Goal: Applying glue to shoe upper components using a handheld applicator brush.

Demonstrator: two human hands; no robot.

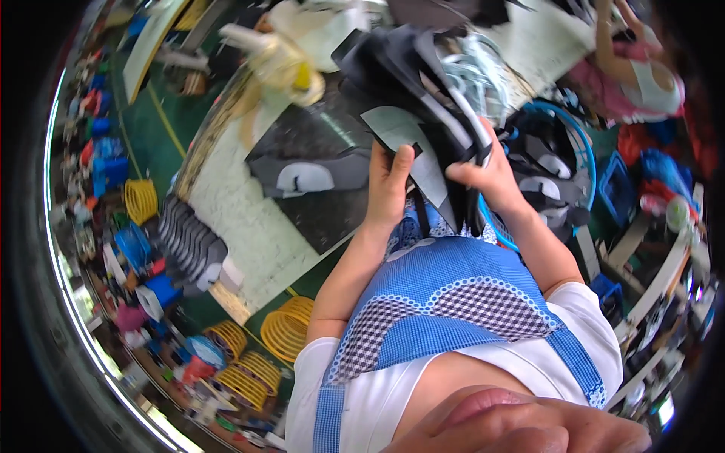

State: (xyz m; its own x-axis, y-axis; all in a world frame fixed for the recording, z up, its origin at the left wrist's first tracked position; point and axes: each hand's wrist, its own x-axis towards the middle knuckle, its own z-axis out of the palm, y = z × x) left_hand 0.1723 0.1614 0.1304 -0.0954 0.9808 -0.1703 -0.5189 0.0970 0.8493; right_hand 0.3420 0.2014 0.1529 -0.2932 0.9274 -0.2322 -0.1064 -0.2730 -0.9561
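Observation:
A thick bundle of black and grey cut pieces (411,83), curved like shoe uppers, is held up in front of my apron. My left hand (388,185) is closed on its left side, thumb upward beside a pale grey flap. On the right side, my right hand (495,174) grips the bundle's edges, with its thumb pointing inward. The upper part of the bundle is smeared by motion, and some of my fingers are hidden behind the pieces. Left of my left hand, a dark piece with a whitish rounded patch (306,180) lies on the table.
The pale worktop (257,249) carries a black sheet (332,215). A row of overlapping grey pieces (189,241) sits at its left edge. A blue-rimmed basket (593,162) with similar pieces stands at my right. Yellow baskets (287,328) are lower left. Another person (634,79) sits upper right.

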